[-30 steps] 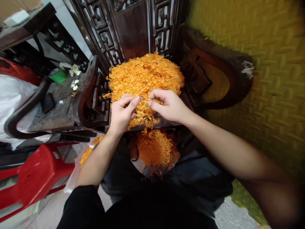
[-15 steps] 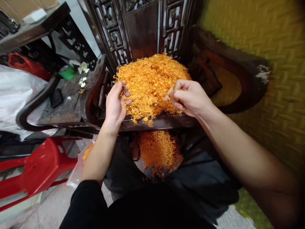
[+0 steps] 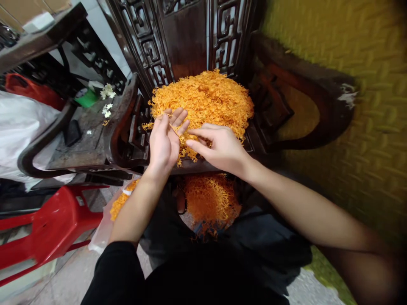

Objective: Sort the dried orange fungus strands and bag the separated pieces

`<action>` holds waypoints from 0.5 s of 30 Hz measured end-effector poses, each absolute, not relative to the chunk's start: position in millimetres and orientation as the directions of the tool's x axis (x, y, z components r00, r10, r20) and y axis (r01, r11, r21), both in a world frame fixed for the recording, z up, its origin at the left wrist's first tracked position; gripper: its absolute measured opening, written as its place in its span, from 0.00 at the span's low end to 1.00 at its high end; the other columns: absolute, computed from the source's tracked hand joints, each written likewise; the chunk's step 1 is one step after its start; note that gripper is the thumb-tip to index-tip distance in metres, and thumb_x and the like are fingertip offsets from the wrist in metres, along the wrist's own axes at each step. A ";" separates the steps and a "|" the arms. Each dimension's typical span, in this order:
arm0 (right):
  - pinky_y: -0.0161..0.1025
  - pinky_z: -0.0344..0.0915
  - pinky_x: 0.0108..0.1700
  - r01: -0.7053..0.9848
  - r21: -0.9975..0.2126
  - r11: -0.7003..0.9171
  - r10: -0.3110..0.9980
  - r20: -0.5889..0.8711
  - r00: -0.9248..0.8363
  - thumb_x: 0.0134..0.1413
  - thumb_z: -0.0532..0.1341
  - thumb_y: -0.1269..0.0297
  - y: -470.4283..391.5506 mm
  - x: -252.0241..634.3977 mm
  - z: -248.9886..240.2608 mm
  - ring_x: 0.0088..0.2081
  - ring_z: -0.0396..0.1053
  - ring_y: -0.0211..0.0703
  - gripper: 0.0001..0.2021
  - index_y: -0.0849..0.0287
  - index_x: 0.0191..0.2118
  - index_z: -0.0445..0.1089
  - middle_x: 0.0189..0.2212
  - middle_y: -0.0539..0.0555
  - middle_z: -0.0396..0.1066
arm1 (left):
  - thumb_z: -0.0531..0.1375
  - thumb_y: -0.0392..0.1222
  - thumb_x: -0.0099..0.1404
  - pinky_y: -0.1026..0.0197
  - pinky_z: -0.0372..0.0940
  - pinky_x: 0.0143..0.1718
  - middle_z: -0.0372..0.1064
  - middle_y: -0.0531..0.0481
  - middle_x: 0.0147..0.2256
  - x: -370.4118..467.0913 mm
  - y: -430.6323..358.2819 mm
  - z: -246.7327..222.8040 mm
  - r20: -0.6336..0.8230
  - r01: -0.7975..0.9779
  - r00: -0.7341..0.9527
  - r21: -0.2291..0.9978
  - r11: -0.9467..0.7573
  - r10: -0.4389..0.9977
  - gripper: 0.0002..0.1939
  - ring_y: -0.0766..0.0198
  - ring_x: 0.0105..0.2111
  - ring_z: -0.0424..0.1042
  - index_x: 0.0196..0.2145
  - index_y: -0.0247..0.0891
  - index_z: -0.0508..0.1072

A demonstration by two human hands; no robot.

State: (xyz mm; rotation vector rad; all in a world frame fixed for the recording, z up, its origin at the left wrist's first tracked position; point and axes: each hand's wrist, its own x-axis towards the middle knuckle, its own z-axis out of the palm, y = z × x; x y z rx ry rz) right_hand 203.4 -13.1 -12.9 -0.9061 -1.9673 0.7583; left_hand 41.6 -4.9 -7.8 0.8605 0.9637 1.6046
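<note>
A big heap of curly orange strand pieces, apparently plastic, covers the seat of a dark carved wooden chair. In front of it, my left hand is turned palm up with fingers partly spread. A thin orange strand lies across that palm, held under the thumb, and its curly end sticks out to the left. My right hand reaches in from the right, thumb and index finger pinched around the strand's other end; its exact grip is partly hidden. More orange strands hang below the seat between my legs.
The chair's curved armrest stands at right. To the left are a second wooden chair, holding a green tape roll and white bits, a red plastic stool, and a clear bag with orange pieces.
My right hand has moved left from the heap's right side to my left hand. My left hand has turned palm up, with a strand now lying across it.
</note>
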 end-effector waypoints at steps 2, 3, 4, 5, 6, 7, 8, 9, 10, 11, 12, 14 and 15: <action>0.40 0.58 0.37 0.364 -0.706 0.608 0.789 0.482 -0.382 0.62 0.68 0.55 -6.6 198.8 -19.1 0.31 0.63 0.41 0.15 0.61 0.46 0.80 0.28 0.51 0.67 | 0.60 0.51 0.74 0.45 0.65 0.66 0.75 0.41 0.57 47.1 -7.1 -7.5 0.106 -0.373 -0.176 0.913 -0.166 0.979 0.14 0.51 0.63 0.71 0.50 0.40 0.69; 0.40 0.58 0.37 0.370 -0.685 0.628 0.775 0.512 -0.369 0.62 0.68 0.57 -3.8 197.0 -21.7 0.31 0.63 0.41 0.13 0.62 0.44 0.80 0.29 0.51 0.68 | 0.64 0.51 0.71 0.43 0.63 0.67 0.74 0.41 0.58 48.6 -7.6 -8.1 0.142 -0.358 -0.151 0.914 -0.189 0.978 0.16 0.50 0.64 0.70 0.50 0.41 0.69; 0.40 0.58 0.38 0.369 -0.668 0.647 0.762 0.541 -0.356 0.63 0.66 0.59 -1.6 195.5 -23.6 0.32 0.63 0.41 0.10 0.62 0.41 0.79 0.30 0.52 0.68 | 0.68 0.49 0.67 0.42 0.62 0.68 0.74 0.41 0.59 49.2 -7.7 -9.2 0.187 -0.343 -0.125 0.914 -0.219 0.974 0.19 0.48 0.65 0.69 0.50 0.42 0.69; 0.40 0.59 0.39 0.367 -0.654 0.661 0.750 0.566 -0.343 0.66 0.64 0.62 -0.1 194.3 -24.8 0.32 0.63 0.41 0.09 0.62 0.38 0.77 0.30 0.53 0.69 | 0.72 0.48 0.63 0.41 0.60 0.69 0.73 0.41 0.59 48.8 -7.3 -10.6 0.232 -0.326 -0.099 0.911 -0.252 0.968 0.23 0.47 0.66 0.68 0.51 0.43 0.69; 0.40 0.59 0.39 0.368 -0.645 0.670 0.742 0.582 -0.332 0.68 0.61 0.64 0.6 193.5 -25.3 0.32 0.64 0.41 0.10 0.62 0.36 0.76 0.31 0.53 0.69 | 0.74 0.48 0.60 0.41 0.59 0.70 0.73 0.41 0.60 47.5 -6.5 -12.3 0.272 -0.310 -0.079 0.908 -0.283 0.959 0.26 0.45 0.66 0.68 0.51 0.43 0.69; 0.40 0.59 0.40 0.373 -0.641 0.671 0.741 0.588 -0.324 0.69 0.59 0.66 0.7 192.9 -25.3 0.33 0.64 0.41 0.11 0.63 0.35 0.75 0.31 0.54 0.70 | 0.76 0.47 0.57 0.40 0.58 0.71 0.73 0.41 0.60 45.5 -5.5 -14.1 0.302 -0.294 -0.066 0.905 -0.308 0.951 0.28 0.44 0.67 0.67 0.51 0.43 0.69; 0.40 0.60 0.40 0.380 -0.644 0.664 0.748 0.583 -0.317 0.69 0.59 0.65 0.5 192.4 -24.9 0.33 0.65 0.42 0.11 0.63 0.36 0.75 0.31 0.54 0.70 | 0.76 0.48 0.56 0.40 0.57 0.71 0.72 0.41 0.60 43.2 -4.5 -15.8 0.320 -0.279 -0.061 0.904 -0.324 0.945 0.30 0.43 0.67 0.66 0.51 0.43 0.69; 0.41 0.60 0.41 0.389 -0.654 0.649 0.761 0.569 -0.312 0.68 0.61 0.63 0.0 192.1 -24.5 0.34 0.66 0.42 0.10 0.63 0.39 0.75 0.32 0.55 0.72 | 0.76 0.49 0.57 0.39 0.57 0.71 0.72 0.41 0.61 40.8 -3.7 -17.3 0.328 -0.265 -0.066 0.905 -0.333 0.942 0.30 0.43 0.67 0.66 0.52 0.43 0.69; 0.41 0.61 0.41 0.402 -0.666 0.628 0.778 0.545 -0.312 0.66 0.64 0.59 -0.4 191.8 -24.1 0.34 0.67 0.43 0.11 0.64 0.43 0.76 0.33 0.55 0.73 | 0.75 0.50 0.58 0.39 0.57 0.71 0.71 0.40 0.61 38.8 -3.3 -18.6 0.329 -0.255 -0.074 0.906 -0.337 0.941 0.30 0.43 0.68 0.65 0.52 0.44 0.68; 0.41 0.61 0.41 0.420 -0.676 0.605 0.796 0.515 -0.317 0.64 0.66 0.56 -0.8 191.4 -24.0 0.34 0.68 0.44 0.15 0.64 0.46 0.76 0.34 0.55 0.74 | 0.75 0.50 0.59 0.39 0.57 0.71 0.71 0.40 0.62 37.4 -3.3 -19.6 0.326 -0.249 -0.083 0.908 -0.337 0.942 0.30 0.43 0.68 0.65 0.53 0.44 0.68; 0.41 0.62 0.40 0.441 -0.681 0.585 0.811 0.484 -0.329 0.61 0.68 0.54 -1.0 191.1 -23.9 0.35 0.69 0.45 0.18 0.63 0.49 0.76 0.35 0.55 0.75 | 0.75 0.50 0.59 0.40 0.57 0.71 0.70 0.40 0.62 36.6 -3.8 -20.3 0.324 -0.247 -0.091 0.909 -0.337 0.942 0.30 0.43 0.68 0.65 0.54 0.44 0.67; 0.41 0.62 0.40 0.485 -0.667 0.566 0.824 0.431 -0.369 0.62 0.68 0.54 -1.0 190.8 -24.0 0.35 0.70 0.45 0.17 0.62 0.49 0.76 0.36 0.55 0.77 | 0.75 0.48 0.59 0.40 0.58 0.71 0.70 0.41 0.62 36.7 -5.5 -20.8 0.330 -0.252 -0.106 0.904 -0.346 0.938 0.31 0.45 0.68 0.65 0.55 0.45 0.66; 0.41 0.61 0.40 0.500 -0.651 0.571 0.820 0.419 -0.390 0.64 0.66 0.57 -0.9 190.8 -23.9 0.35 0.71 0.46 0.13 0.61 0.47 0.77 0.36 0.55 0.77 | 0.75 0.47 0.58 0.40 0.58 0.71 0.70 0.41 0.62 37.1 -6.2 -20.6 0.339 -0.256 -0.113 0.898 -0.357 0.934 0.32 0.46 0.67 0.66 0.56 0.46 0.65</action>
